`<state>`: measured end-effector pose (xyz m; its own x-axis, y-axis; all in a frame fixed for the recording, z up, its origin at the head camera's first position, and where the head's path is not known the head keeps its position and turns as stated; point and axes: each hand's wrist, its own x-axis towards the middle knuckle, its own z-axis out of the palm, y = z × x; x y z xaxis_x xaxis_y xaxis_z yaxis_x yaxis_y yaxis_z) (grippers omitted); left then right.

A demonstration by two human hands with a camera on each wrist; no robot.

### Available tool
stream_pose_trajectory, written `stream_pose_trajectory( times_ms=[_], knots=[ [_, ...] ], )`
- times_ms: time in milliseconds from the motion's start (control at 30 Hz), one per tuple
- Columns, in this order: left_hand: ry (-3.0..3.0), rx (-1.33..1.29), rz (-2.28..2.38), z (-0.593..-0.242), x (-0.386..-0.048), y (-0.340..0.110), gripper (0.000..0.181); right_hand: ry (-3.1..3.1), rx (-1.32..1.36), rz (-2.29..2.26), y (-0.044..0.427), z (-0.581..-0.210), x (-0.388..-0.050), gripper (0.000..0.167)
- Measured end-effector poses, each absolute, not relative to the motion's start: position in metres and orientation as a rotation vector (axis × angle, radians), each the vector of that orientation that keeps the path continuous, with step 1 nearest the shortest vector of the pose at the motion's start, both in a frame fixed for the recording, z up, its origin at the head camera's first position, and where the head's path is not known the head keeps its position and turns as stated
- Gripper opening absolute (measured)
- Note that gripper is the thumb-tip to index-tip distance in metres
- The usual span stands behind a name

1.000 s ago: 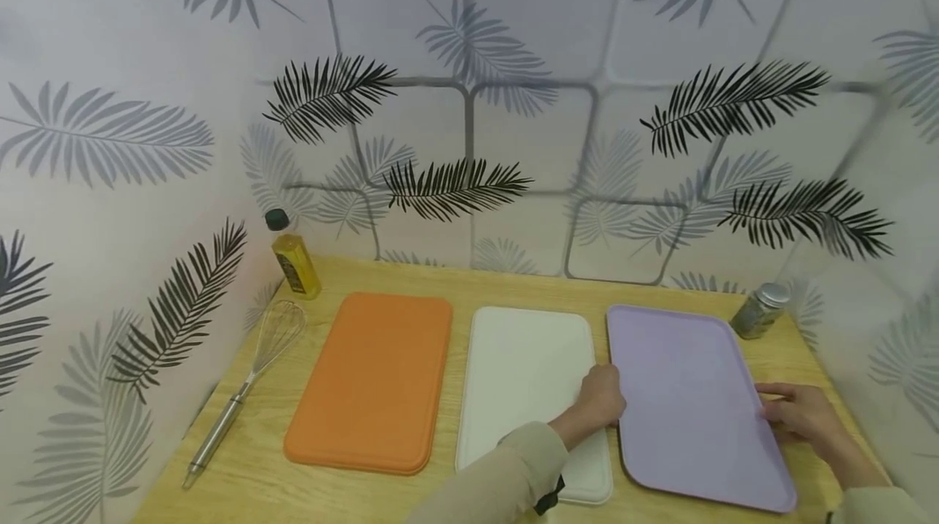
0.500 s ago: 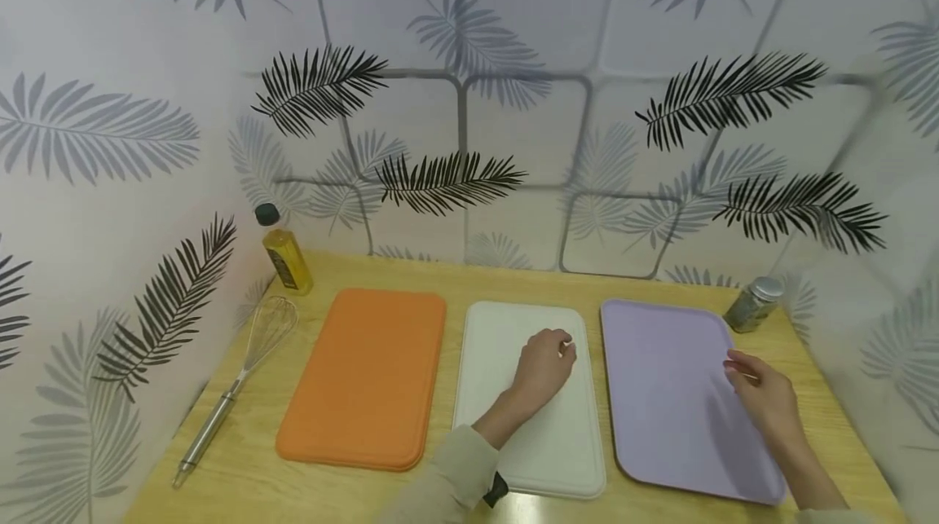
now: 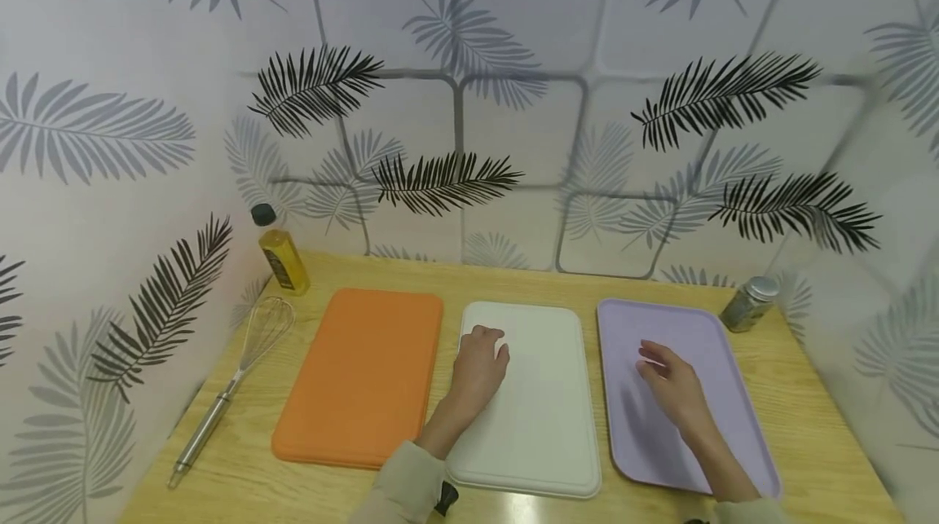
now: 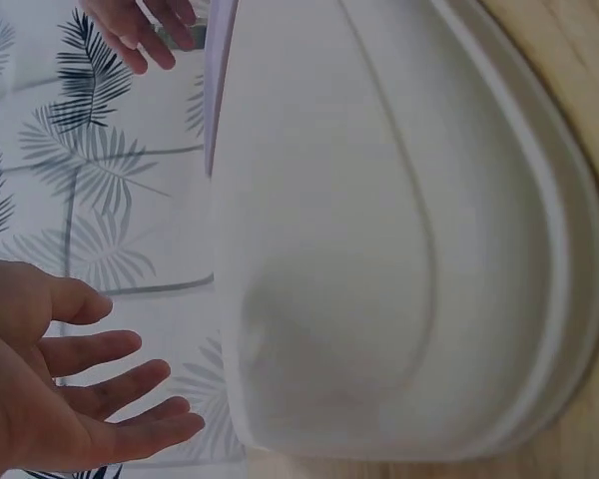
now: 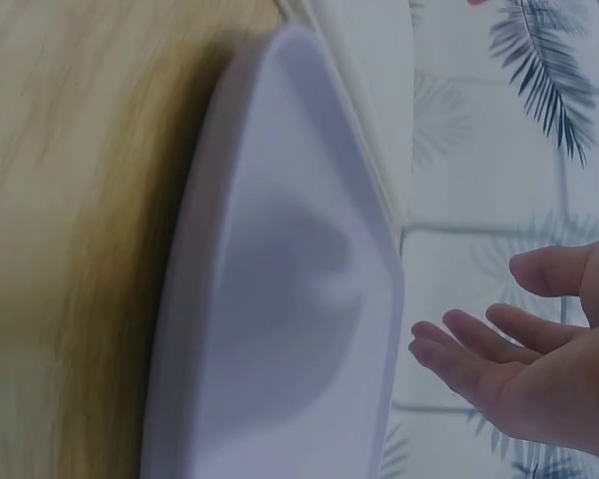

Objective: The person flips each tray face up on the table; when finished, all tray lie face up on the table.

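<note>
Three rectangular trays lie side by side: an orange tray [image 3: 359, 377] at left, a white tray [image 3: 539, 402] in the middle and a purple tray [image 3: 711, 353] at right. Over the left part of the white tray hovers my left hand [image 3: 475, 373], holding nothing. Its fingers are spread and relaxed in the left wrist view, apart from the white surface [image 4: 339, 200]. My right hand [image 3: 678, 402] is above the purple tray, also holding nothing. In the right wrist view its fingers are loosely extended, and its shadow falls on the purple tray [image 5: 299, 419].
A metal whisk [image 3: 231, 385] lies along the left side of the wooden table [image 3: 242, 499]. Behind it stands a bottle of yellow oil [image 3: 284, 262] with a dark cap. A small spice jar [image 3: 750, 304] is at the back right. Leaf-patterned walls [image 3: 411, 125] border the table.
My left hand has left the gap between the white and purple trays and moved left over the white tray. My right hand has let go of the purple tray's right edge and moved left above it.
</note>
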<state>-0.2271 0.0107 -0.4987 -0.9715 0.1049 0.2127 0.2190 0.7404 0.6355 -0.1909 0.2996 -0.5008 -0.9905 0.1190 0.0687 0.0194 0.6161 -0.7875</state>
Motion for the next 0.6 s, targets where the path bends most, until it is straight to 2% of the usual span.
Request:
stream_pose_trajectory(
  times_ms=[333,600],
  knots=[
    [-2.924,-0.249,-1.013,-0.512,-0.219,-0.019,0.046,-2.811,0.141,1.259,0.250,-0.515,-0.196,0.047],
    [-2.999,-0.282,-1.032,-0.513,-0.218,-0.026,0.057,-2.846,0.183,1.137,0.229,-0.519,-0.208,0.052]
  ],
)
